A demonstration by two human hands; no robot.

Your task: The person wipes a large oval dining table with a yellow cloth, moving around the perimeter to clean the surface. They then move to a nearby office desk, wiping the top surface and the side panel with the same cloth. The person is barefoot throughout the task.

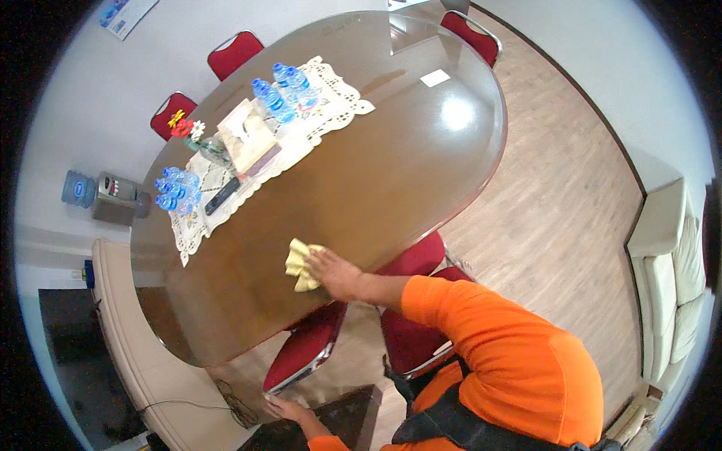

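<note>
My right hand (335, 274) presses a crumpled pale yellow cloth (302, 264) against the glossy brown oval table (361, 199), close to its near edge. The fingers lie over the cloth's right side. Lower down, my left hand (289, 410) hangs beside the front edge of a red chair (304, 349), its fingers stretched out and nothing seen in them. Whether it touches the chair I cannot tell. Both forearms wear orange sleeves.
A lace runner (344, 113) bears water bottles (273, 101), a tissue box (248, 139), a flower vase (214, 150) and a black remote (222, 196). White paper (435, 78) lies at the far right. More red chairs (410, 342) stand close by; loose cables (237, 406) trail at lower left.
</note>
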